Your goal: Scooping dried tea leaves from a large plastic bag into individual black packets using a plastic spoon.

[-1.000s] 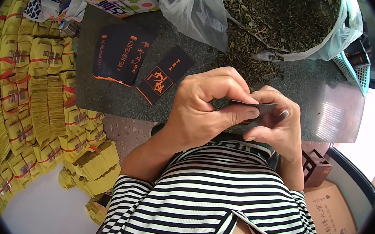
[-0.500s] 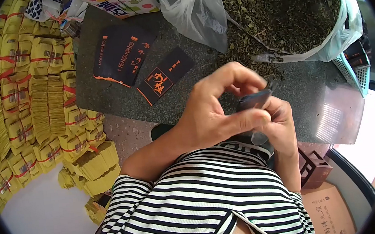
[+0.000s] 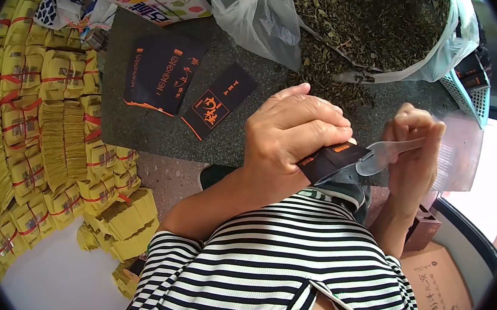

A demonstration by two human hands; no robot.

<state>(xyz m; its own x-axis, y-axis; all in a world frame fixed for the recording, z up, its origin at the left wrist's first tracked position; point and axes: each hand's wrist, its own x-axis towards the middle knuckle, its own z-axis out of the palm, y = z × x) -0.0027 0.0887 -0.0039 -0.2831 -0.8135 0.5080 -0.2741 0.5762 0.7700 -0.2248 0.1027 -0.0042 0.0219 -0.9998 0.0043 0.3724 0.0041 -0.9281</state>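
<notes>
My left hand (image 3: pixel 294 132) is closed round a small black paper packet (image 3: pixel 336 161) with orange print, held tilted above my lap. Its open end points toward my right hand (image 3: pixel 412 151), which pinches the handle of a clear plastic spoon (image 3: pixel 374 158). The spoon's bowl is right by the mouth of the packet; I cannot tell whether it touches. Beyond my hands lies a big heap of dried tea leaves (image 3: pixel 367 18) in a white plastic bag (image 3: pixel 431 68). One flat black packet (image 3: pixel 219 101) lies on the dark table to the left.
A fanned stack of black packets (image 3: pixel 163 73) lies on the speckled table (image 3: pixel 122 116). Behind it stand a printed carton (image 3: pixel 168 1) and a clear plastic bag (image 3: pixel 257 22). Yellow bundles (image 3: pixel 48 126) tied with red bands fill the left side. A blue basket (image 3: pixel 475 100) is at the right.
My hands have come apart. My right hand has moved right with the spoon, and its bowl now shows beside the packet. My left hand has turned over while keeping the packet.
</notes>
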